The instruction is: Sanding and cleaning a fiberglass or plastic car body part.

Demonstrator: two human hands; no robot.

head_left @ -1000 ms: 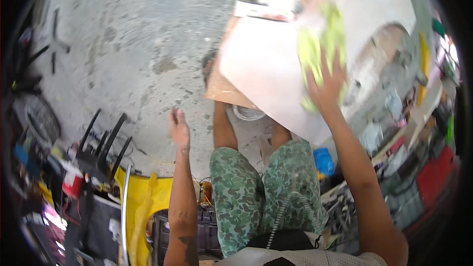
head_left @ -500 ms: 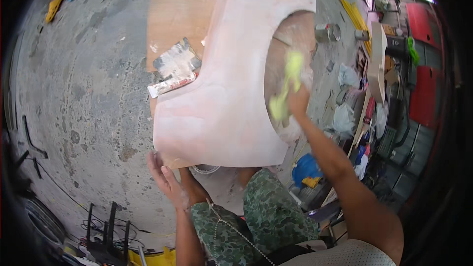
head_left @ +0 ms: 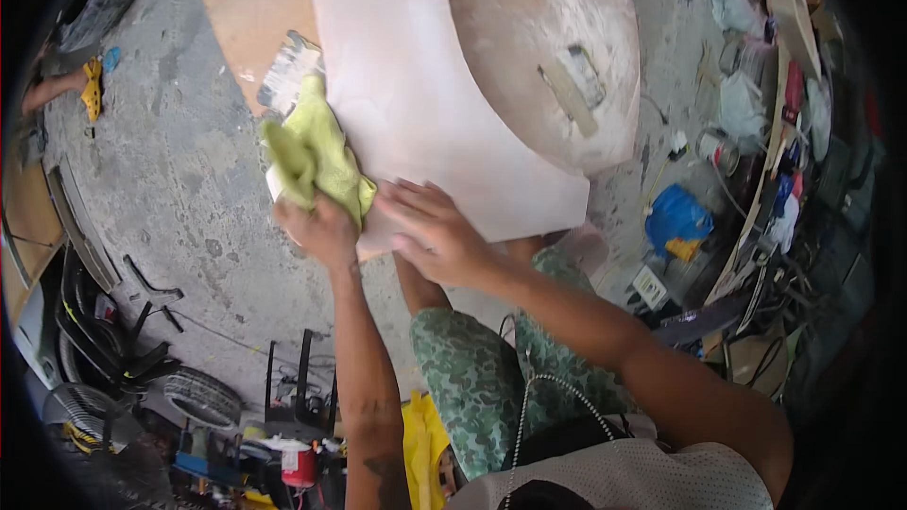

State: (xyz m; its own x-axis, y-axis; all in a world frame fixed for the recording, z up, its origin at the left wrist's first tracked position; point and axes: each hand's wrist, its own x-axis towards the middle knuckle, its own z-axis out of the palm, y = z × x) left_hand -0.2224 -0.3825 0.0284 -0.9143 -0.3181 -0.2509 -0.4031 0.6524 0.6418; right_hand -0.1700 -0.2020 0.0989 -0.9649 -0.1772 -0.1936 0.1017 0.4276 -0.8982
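Note:
A pale, whitish-pink car fender panel with a large curved wheel-arch cutout lies in front of me on a brown board. My left hand is closed on a yellow-green cloth, bunched up at the panel's left edge. Part of the cloth covers a spread-smeared metal plate lying on the board. Fingers stretched out, my right hand rests on the panel's near left corner, holding nothing. Inside the wheel arch lie a flat wooden stick and a small dusty block.
To the right stand a blue bag or basin, a tin can and plastic bags among clutter. A loose tire, black frames and a red container lie lower left. Another person's foot in a yellow clog shows far left.
The cloth has gone from my right hand over the wheel arch to my left hand at the panel's left side. My right hand has moved left onto the panel. The view has shifted.

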